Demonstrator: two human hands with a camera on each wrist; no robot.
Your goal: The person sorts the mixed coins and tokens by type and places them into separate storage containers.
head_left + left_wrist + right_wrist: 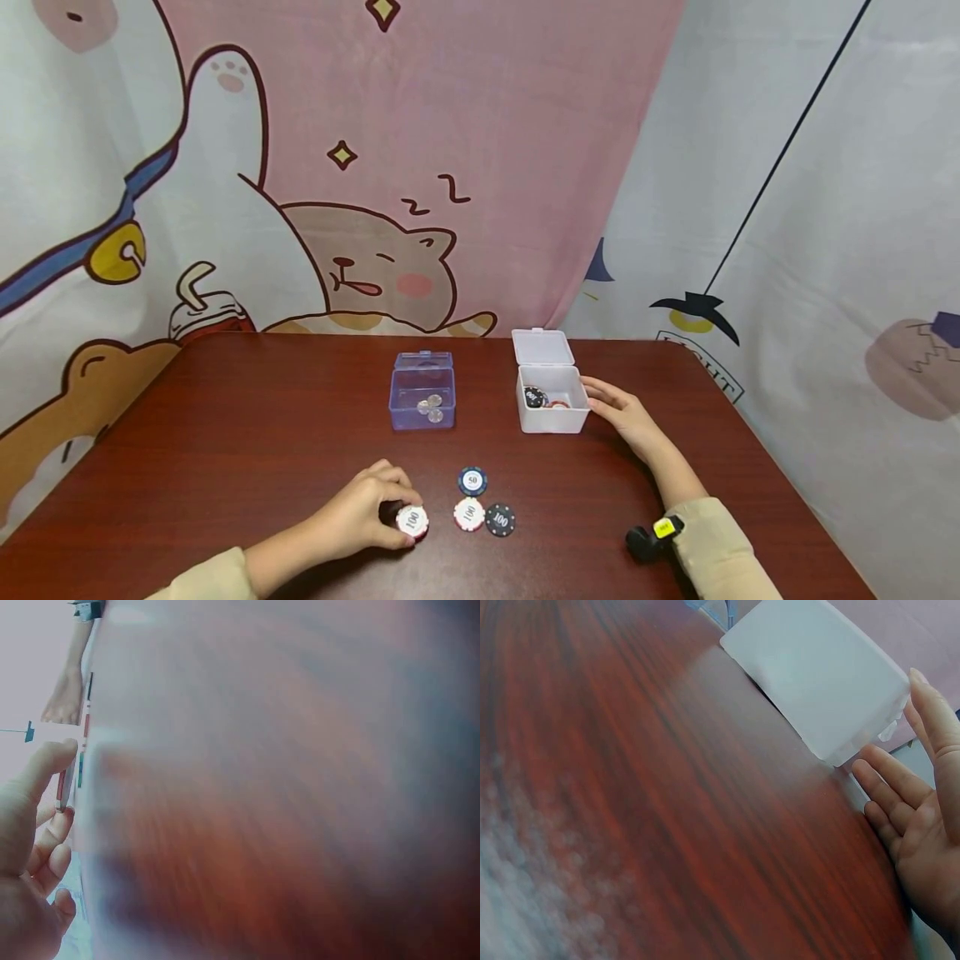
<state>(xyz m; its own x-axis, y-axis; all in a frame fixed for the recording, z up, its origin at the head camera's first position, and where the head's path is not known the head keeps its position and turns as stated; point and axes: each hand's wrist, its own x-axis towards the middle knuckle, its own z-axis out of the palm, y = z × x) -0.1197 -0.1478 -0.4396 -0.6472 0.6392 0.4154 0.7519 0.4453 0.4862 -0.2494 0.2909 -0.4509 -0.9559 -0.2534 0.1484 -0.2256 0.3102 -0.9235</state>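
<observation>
My left hand (pixel 358 510) pinches a white poker chip (pixel 412 521) marked 100 between thumb and fingers, low over the table. In the left wrist view the chip (pixel 63 787) is edge-on, showing red and pale bands. Just right of it lie a blue chip (pixel 472 481) marked 50, another white chip (pixel 469 514) and a black chip (pixel 500 520). My right hand (pixel 626 418) touches the right side of a white box (pixel 552 422), its fingers fairly straight in the right wrist view. Inside that lid-up box are a black chip (pixel 534 397) and other chips, partly hidden.
Left of the white box stands a translucent blue box (pixel 422 421), lid up, with several silvery coins (pixel 430 407) in it. The brown table (pixel 225 433) ends at a cartoon-printed cloth (pixel 487 108). A black device (pixel 651 542) is at my right wrist.
</observation>
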